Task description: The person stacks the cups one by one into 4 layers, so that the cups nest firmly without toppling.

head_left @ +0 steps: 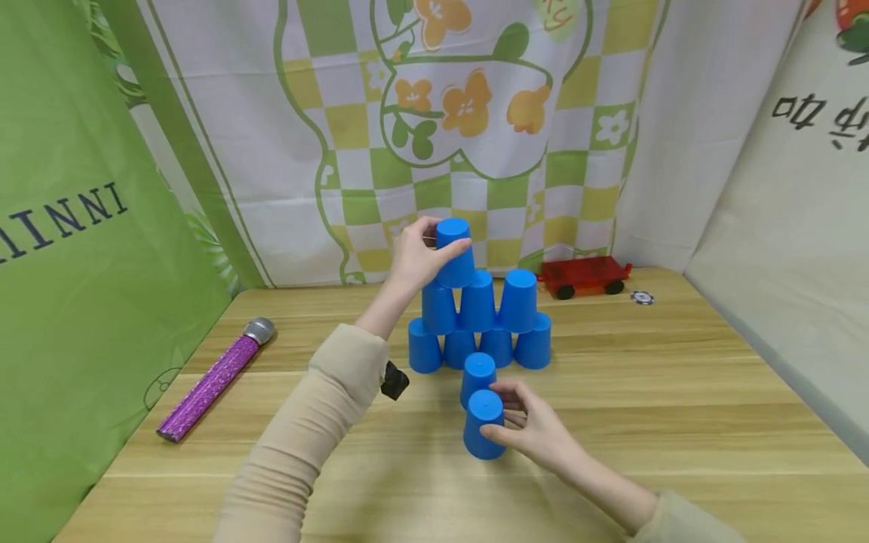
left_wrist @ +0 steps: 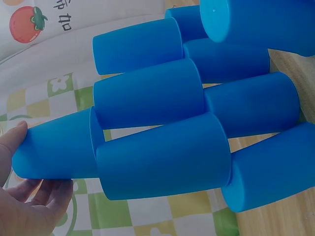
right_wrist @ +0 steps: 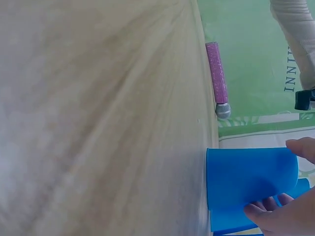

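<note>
Blue plastic cups stand upside down in a pyramid, with several in the bottom row (head_left: 424,348) and three in the second row (head_left: 477,303). My left hand (head_left: 416,260) grips a blue cup (head_left: 459,265) at the second row's left side, thumb on one side and fingers on the other. In the left wrist view, that cup's rim meets the bases of two second-row cups. Nearer to me, my right hand (head_left: 541,434) holds another upside-down cup (head_left: 483,431) at the tabletop. Just behind it stands one more cup (head_left: 478,377), partly hidden.
A purple glittery microphone (head_left: 216,381) lies on the left of the wooden table (head_left: 645,467). At the back right are a red toy cart (head_left: 585,276) and a round chip (head_left: 642,297). A patterned curtain (head_left: 434,188) hangs behind the table.
</note>
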Available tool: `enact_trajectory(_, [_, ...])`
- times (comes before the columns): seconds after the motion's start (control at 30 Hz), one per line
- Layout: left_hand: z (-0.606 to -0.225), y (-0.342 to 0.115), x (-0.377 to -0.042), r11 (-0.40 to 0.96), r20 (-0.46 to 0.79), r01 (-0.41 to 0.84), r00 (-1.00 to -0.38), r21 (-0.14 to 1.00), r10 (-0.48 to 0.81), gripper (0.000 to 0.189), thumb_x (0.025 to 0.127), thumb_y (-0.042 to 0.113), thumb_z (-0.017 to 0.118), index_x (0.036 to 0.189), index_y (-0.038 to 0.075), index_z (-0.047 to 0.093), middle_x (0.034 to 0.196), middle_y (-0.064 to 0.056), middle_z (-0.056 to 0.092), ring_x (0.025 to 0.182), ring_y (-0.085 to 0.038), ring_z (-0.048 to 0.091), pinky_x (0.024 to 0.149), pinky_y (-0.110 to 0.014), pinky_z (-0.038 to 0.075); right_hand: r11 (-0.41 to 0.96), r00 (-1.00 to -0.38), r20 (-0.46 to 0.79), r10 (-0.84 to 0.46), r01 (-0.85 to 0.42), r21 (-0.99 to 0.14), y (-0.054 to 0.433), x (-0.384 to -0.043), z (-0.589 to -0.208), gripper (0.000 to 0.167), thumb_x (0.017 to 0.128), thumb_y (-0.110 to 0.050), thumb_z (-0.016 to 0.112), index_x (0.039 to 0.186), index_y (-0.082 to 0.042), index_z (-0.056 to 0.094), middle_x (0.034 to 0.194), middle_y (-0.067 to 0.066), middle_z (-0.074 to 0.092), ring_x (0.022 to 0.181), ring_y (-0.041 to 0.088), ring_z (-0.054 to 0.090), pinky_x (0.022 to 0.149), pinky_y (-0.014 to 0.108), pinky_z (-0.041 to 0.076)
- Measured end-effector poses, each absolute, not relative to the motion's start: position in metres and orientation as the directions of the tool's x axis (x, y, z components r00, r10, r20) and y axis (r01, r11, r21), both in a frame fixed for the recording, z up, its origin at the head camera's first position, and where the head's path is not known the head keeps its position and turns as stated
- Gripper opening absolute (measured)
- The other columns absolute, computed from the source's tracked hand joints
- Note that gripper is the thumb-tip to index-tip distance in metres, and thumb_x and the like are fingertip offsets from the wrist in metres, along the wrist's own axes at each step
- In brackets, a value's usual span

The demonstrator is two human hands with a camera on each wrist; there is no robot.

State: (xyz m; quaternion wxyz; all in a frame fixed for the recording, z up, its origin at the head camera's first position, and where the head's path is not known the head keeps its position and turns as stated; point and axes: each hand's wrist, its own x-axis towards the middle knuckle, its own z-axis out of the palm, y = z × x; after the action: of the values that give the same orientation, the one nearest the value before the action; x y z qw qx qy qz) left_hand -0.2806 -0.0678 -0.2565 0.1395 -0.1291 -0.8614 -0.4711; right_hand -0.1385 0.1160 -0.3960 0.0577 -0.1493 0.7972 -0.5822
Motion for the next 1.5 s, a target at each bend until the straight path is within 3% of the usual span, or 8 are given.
enact_trajectory(0.63, [-0.259, -0.067, -0.279, 0.532, 0.360, 0.352, -0.928, 0.770, 0.092, 0.055, 0.083, 0.040, 0.071, 0.124, 0.007, 0.055, 0.116, -0.010, 0.063, 0.106, -0.024, 0.062, 0.090, -0.038, 0.053, 0.325, -0.947, 0.051, -0.316, -0.159, -0.932, 0.114, -0.141, -0.397, 0.052, 0.082, -0.017, 0.073, 0.123, 0.004, 0.048, 0.121, 0.021, 0.057, 0.114, 0.037, 0.056, 0.095, 0.049, 0.050])
enact_trajectory(0.97, [-0.269, -0.075, -0.273, 0.459, 0.350, 0.348, -0.933, 0.818, 0.083, 0.062, 0.083, 0.039, 0.071, 0.132, 0.006, 0.051, 0.127, -0.012, 0.059, 0.118, -0.026, 0.056, 0.100, -0.039, 0.048, 0.331, -0.940, 0.072, -0.335, -0.188, -0.925, 0.114, -0.141, -0.400, 0.050, 0.082, -0.016, 0.073, 0.122, 0.003, 0.049, 0.120, 0.022, 0.058, 0.114, 0.038, 0.056, 0.095, 0.049, 0.050])
enact_trajectory(1.23, [-0.280, -0.087, -0.254, 0.345, 0.484, 0.463, -0.875, 0.817, 0.028, 0.060, 0.082, 0.033, 0.073, 0.130, 0.004, 0.050, 0.129, -0.012, 0.058, 0.122, -0.023, 0.054, 0.105, -0.037, 0.044, 0.340, -0.946, 0.068, -0.318, -0.180, -0.923, 0.114, -0.142, -0.398, 0.050, 0.082, -0.016, 0.073, 0.123, 0.003, 0.050, 0.120, 0.021, 0.058, 0.114, 0.038, 0.056, 0.096, 0.049, 0.049])
enact_trajectory(1.5, [-0.303, -0.095, -0.227, 0.318, 0.463, 0.457, -0.884, 0.831, 0.062, 0.057, 0.083, 0.030, 0.072, 0.130, 0.005, 0.051, 0.131, -0.012, 0.057, 0.125, -0.025, 0.052, 0.106, -0.038, 0.043, 0.362, -0.965, 0.052, -0.259, -0.147, -0.921, 0.118, -0.142, -0.394, 0.051, 0.083, -0.017, 0.073, 0.124, 0.002, 0.051, 0.122, 0.019, 0.058, 0.116, 0.036, 0.055, 0.099, 0.048, 0.047])
